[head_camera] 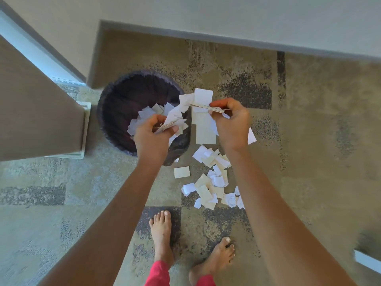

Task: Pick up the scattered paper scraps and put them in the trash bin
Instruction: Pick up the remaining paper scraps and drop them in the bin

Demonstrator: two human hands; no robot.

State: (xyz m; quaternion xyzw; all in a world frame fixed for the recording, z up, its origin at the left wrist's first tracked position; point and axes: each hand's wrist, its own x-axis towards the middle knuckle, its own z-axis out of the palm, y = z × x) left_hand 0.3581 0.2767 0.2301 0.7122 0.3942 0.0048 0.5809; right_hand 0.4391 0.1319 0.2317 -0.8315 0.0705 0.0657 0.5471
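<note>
Head view: left hand over trash bin — grip pinched on paper scraps. Right hand just right of bin — grip clamped on flat stack. Loose pile on carpet by bare feet.

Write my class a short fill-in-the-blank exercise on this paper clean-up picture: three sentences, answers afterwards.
1. The left hand holds scraps right over the open ____.
2. A pile of more scraps lies on the carpet, just ahead of the person's bare ____.
3. The trouser hems at the bottom edge are ____.

Answers: bin; feet; red.
</note>
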